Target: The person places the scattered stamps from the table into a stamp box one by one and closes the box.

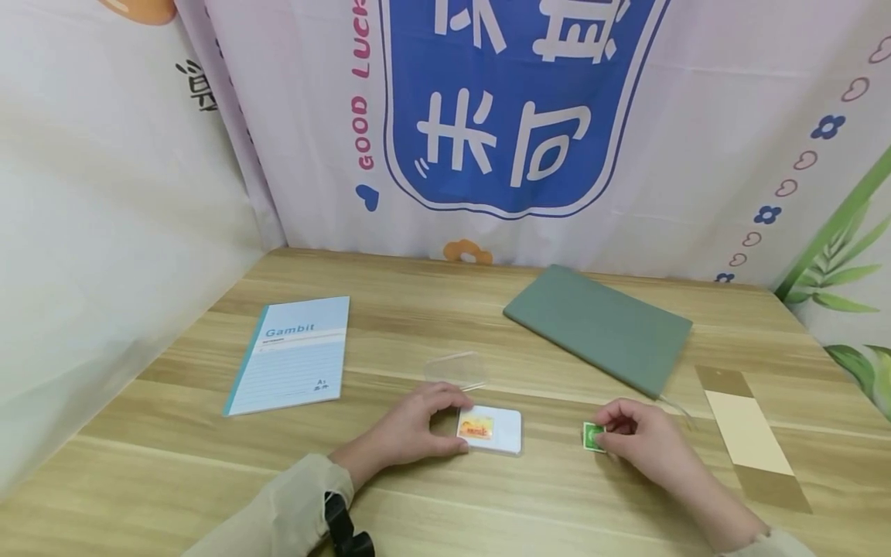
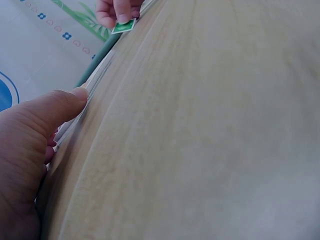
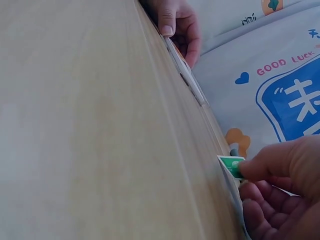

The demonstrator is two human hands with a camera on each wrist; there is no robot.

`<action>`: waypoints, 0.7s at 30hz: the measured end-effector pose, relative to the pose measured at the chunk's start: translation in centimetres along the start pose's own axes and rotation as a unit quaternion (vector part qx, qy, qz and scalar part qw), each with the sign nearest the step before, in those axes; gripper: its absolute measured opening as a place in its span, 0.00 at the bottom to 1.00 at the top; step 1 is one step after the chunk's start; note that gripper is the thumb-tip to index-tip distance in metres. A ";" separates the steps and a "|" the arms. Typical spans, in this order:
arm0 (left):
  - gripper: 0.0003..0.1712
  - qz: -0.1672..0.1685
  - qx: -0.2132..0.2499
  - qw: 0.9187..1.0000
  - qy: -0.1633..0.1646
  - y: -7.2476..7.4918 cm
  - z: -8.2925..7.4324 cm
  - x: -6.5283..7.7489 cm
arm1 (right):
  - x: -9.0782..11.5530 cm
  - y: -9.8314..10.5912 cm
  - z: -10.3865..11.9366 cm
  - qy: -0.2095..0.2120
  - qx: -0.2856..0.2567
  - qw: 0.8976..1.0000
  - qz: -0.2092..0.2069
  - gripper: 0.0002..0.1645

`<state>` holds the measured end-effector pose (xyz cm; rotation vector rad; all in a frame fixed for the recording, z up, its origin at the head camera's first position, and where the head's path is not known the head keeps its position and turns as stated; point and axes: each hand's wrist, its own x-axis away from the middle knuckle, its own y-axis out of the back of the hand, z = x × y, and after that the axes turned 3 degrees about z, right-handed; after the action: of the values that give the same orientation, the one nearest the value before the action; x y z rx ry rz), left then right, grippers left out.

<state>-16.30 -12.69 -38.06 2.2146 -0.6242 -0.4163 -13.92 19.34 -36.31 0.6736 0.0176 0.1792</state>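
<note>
1. Your left hand (image 1: 426,429) grips the flat white case (image 1: 508,431), thumb and fingers spread across its near end.
2. An orange-and-yellow picture (image 1: 476,428) shows there; you can't tell whether it lies inside.
3. Your right hand (image 1: 643,441) pinches a small, white-bordered green card (image 1: 592,438), fingers curled, well apart from your left.

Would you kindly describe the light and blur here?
Head view: soft light, "Gambit" reads clearly on the notebook, but marks on the green square are too small to read; left wrist view: the table blurs into a pale haze at lower right; right wrist view: the table looks washed out at left.
</note>
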 end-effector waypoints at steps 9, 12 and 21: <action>0.25 -0.003 0.001 1.000 -0.003 0.0 0.0 0.0 | -0.8 -0.5 0.9 -0.041 -0.088 0.995 0.013 0.15; 0.25 -0.003 -0.001 1.000 -0.006 0.0 0.0 0.0 | -1.1 -0.8 1.2 -0.032 -0.126 0.991 0.024 0.15; 0.25 -0.004 0.000 1.000 -0.005 0.0 -0.1 0.1 | -1.6 -2.2 2.2 -0.017 -0.165 0.985 0.054 0.14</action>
<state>-16.21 -12.73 -37.99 2.2172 -0.6226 -0.4321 -14.99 16.06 -36.00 0.3466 -0.0798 0.2677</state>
